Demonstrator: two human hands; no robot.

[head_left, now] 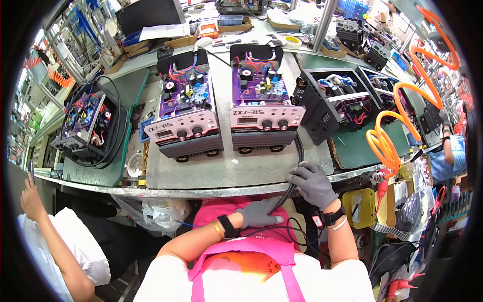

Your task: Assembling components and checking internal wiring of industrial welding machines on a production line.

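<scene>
A black cable [289,193] hangs over the bench's front edge from beside the right-hand open welding machine [265,121]. My right hand [313,184], in a grey glove, closes round this cable just in front of the edge. Lower down, over my lap, my left hand [259,214], also gloved, grips the cable's lower stretch; its fingertips are partly hidden. A second open welding machine [183,128] stands to the left of the first. Both have purple circuit boards and coloured wires showing above white front panels.
An orange coiled air hose [385,143] hangs at the right, above a yellow bin [360,207]. Another open machine [88,121] with a looped cable sits on the left bench; dark-cased units [339,98] stand right. A co-worker's hand [32,201] is at far left.
</scene>
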